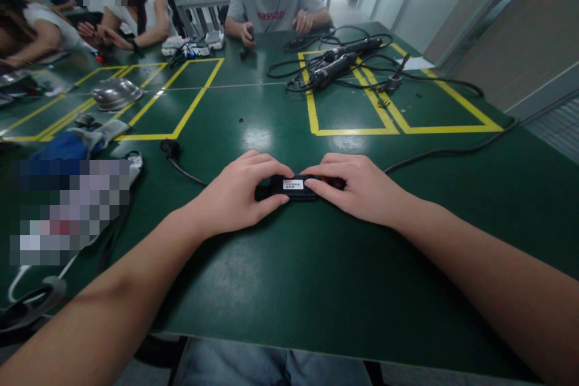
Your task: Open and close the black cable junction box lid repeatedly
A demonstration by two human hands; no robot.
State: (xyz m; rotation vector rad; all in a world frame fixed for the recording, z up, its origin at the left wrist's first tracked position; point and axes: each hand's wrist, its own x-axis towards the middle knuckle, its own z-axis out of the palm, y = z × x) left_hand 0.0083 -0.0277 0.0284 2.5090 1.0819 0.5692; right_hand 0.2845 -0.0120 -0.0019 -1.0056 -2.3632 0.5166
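Note:
A small black box with a white label sits low at the middle of the green table, label facing up; it looks like a power adapter. My left hand grips its left end, thumb on the near edge and fingers on the far edge. On the right end, my right hand closes with thumb and fingertips. A black plug lies left of my left hand, its cord running behind that hand. From behind my right hand a black cable runs to the table's right edge. Where the cords meet the box is hidden by my fingers.
Black electric screwdrivers with coiled cables lie at the far right near yellow tape lines. A metal bowl, blue cloth and power strip are on the left. A person sits opposite; others sit far left.

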